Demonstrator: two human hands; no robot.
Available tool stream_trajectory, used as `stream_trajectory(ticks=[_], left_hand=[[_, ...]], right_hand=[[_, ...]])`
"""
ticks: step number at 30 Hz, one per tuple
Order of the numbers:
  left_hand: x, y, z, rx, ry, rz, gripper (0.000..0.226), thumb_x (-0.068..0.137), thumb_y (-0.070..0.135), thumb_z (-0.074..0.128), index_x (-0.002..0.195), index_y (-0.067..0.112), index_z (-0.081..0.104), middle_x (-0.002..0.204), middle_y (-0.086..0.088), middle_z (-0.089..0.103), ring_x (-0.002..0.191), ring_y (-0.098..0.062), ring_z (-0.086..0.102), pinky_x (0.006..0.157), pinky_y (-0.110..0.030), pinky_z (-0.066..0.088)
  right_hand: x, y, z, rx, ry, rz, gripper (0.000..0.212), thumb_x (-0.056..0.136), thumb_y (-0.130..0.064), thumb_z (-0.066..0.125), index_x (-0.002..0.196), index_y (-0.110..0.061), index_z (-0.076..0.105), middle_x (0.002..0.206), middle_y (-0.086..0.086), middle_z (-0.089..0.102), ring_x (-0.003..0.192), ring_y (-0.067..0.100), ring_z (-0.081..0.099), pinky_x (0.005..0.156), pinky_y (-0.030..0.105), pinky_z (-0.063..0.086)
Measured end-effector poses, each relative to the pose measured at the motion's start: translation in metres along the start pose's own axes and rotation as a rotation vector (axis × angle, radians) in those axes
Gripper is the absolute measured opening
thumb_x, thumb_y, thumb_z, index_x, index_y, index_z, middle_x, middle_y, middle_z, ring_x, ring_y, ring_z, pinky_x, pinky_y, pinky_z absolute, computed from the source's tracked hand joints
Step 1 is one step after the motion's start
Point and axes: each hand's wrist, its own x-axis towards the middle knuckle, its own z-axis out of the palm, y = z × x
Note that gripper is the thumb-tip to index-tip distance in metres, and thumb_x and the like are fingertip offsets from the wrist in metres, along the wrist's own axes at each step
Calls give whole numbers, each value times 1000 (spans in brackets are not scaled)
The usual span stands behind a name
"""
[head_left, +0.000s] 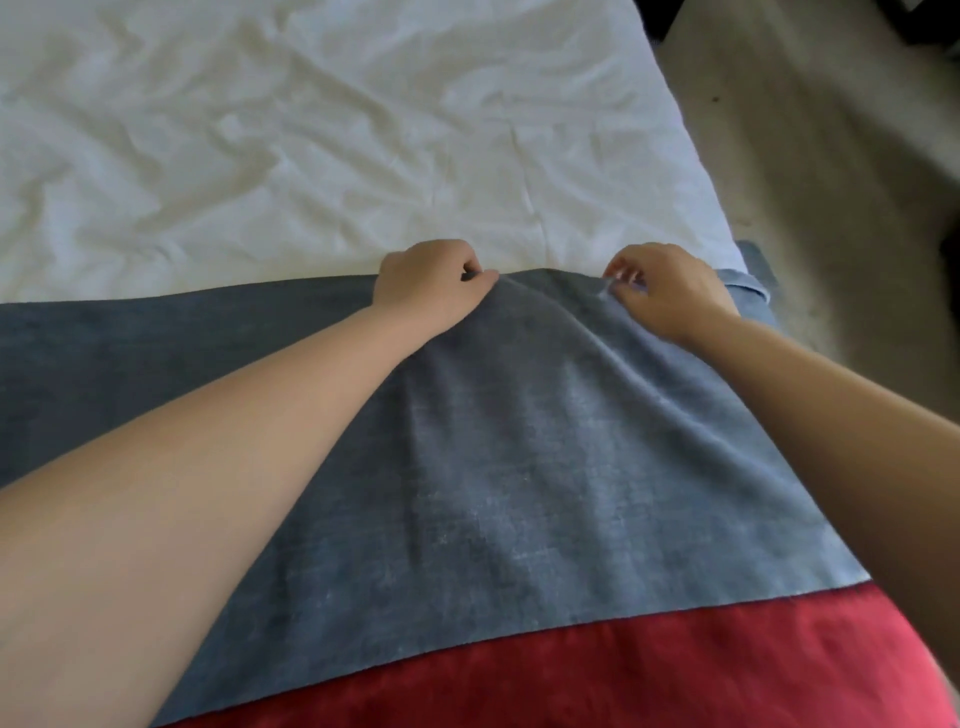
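From the head view, a blue cloth (519, 441) lies spread across the near part of a bed, over a white sheet (311, 130) that is creased and rumpled beyond it. The cloth's far edge runs across the middle of the picture, and both hands are at that edge, well apart from each other. The left hand (428, 286) has its fingers curled under and its thumb pressed down, pinching the edge of the cloth; a small ridge of fabric rises just beside the thumb. The right hand (670, 291) is likewise curled, its fingertips gripping the edge, where a pale thread or seam shows between them. Folds fan from both grips toward the camera, so the cloth is gathered slightly between the hands. Near the right hand the cloth's corner (748, 280) is turned over at the side of the bed. The near edge of the cloth lies over red fabric (675, 670) at the bottom of the picture. Right of the bed is a pale floor (831, 156).
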Motion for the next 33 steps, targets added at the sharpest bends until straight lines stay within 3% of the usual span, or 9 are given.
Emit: stream_trajectory(ticks=[5, 7, 11, 16, 20, 24, 27, 31, 33], left_hand=[[23, 36, 20, -44, -43, -12, 24, 87, 46, 59, 84, 24, 68, 86, 11, 64, 87, -14, 60, 83, -35, 46], [29, 43, 23, 19, -65, -26, 18, 86, 42, 62, 84, 26, 69, 89, 11, 65, 90, -15, 60, 82, -34, 46], [32, 49, 27, 99, 55, -92, 16, 87, 35, 64, 84, 21, 71, 90, 7, 69, 86, -18, 63, 76, -31, 44], [31, 63, 34, 82, -24, -143, 27, 90, 40, 54, 85, 16, 67, 89, 1, 69, 85, -21, 61, 94, -46, 43], [34, 80, 43, 70, -35, -120, 31, 91, 43, 52, 84, 16, 66, 87, 0, 68, 83, -21, 59, 97, -49, 40], [41, 104, 57, 22, -32, -102, 29, 91, 44, 53, 83, 18, 64, 85, 4, 66, 82, -18, 59, 97, -49, 40], [49, 118, 66, 75, -21, -68, 17, 92, 38, 55, 88, 23, 63, 93, 6, 65, 89, -19, 58, 101, -48, 35], [59, 126, 71, 164, -4, -167, 14, 89, 27, 55, 86, 19, 66, 94, 3, 67, 88, -21, 57, 106, -50, 28], [61, 132, 74, 132, -5, -217, 18, 83, 18, 52, 86, 14, 69, 93, -3, 69, 85, -22, 57, 109, -54, 24]], right_hand=[[17, 25, 6, 3, 22, -144, 13, 94, -24, 53, 98, -19, 64, 95, 2, 63, 90, 25, 58, 79, 37, 45], [24, 35, 10, -1, 49, -121, 13, 94, -25, 50, 97, -20, 62, 95, 2, 65, 89, 28, 58, 71, 33, 38], [38, 43, 16, 7, 49, -35, 16, 95, -31, 49, 93, -19, 60, 91, 2, 64, 85, 28, 58, 67, 31, 34], [33, 62, 10, 146, -34, -167, 18, 93, -35, 55, 86, -19, 59, 81, -5, 55, 77, 19, 51, 67, 32, 38], [23, 101, -3, 83, -23, -292, 14, 92, -27, 58, 85, -15, 62, 82, -2, 52, 81, 22, 52, 71, 36, 44], [21, 122, -4, 151, 77, -267, 15, 94, -19, 56, 89, -11, 68, 86, -2, 56, 82, 17, 52, 71, 30, 41], [30, 129, -5, 197, 48, -198, 21, 95, -23, 53, 87, -12, 69, 83, -4, 60, 75, 12, 51, 66, 26, 37], [50, 134, -4, 225, 26, -38, 32, 95, -30, 52, 85, -5, 69, 87, 7, 69, 79, 22, 60, 72, 39, 53], [52, 136, 2, 277, 11, -38, 30, 94, -30, 52, 83, -6, 68, 85, 5, 68, 79, 22, 61, 72, 38, 53]])
